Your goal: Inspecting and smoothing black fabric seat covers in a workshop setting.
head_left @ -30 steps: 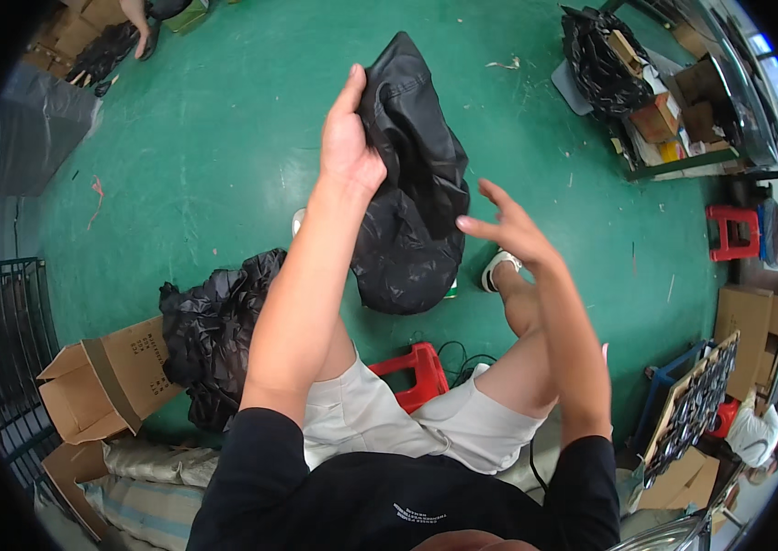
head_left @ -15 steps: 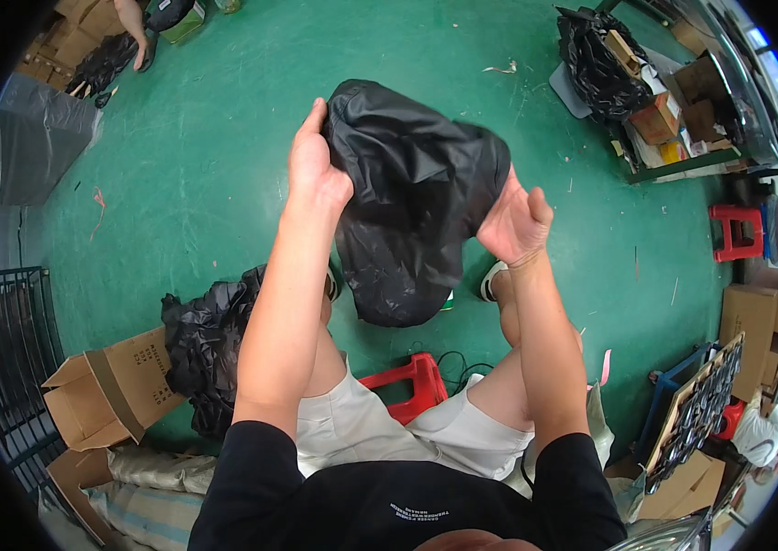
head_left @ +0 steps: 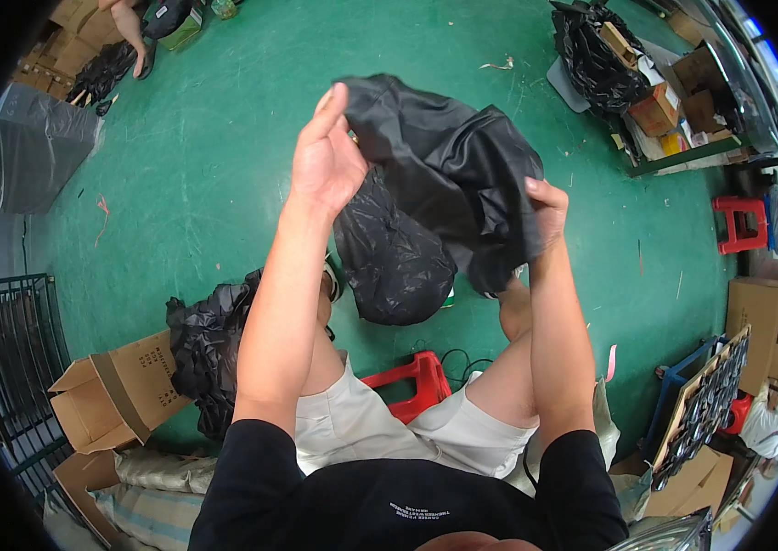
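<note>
A soft, black, leather-like cover (head_left: 453, 156) hangs creased between my two raised hands. Its upper left edge is held by my left hand (head_left: 329, 161), whose thumb points up while the other fingers are partly hidden at the cover. On the opposite side, my right hand (head_left: 547, 216) grips the edge, thumb in front and fingers behind the fabric. Beneath, between my feet, stands a rounded thing wrapped in wrinkled black plastic (head_left: 398, 266); the cover overlaps its upper right part in view.
A red stool (head_left: 421, 386) is between my legs. Crumpled black plastic (head_left: 210, 340) and an opened cardboard box (head_left: 123, 390) lie at my left. To the right stand a rack of small dark parts (head_left: 701, 399) and another red stool (head_left: 740, 225). Another person's leg (head_left: 130, 32) shows far left.
The cover has shifted right and up off the plastic-wrapped thing, spreading wider. My right hand has moved slightly right and its thumb now closes over the edge. My left hand has turned palm inward.
</note>
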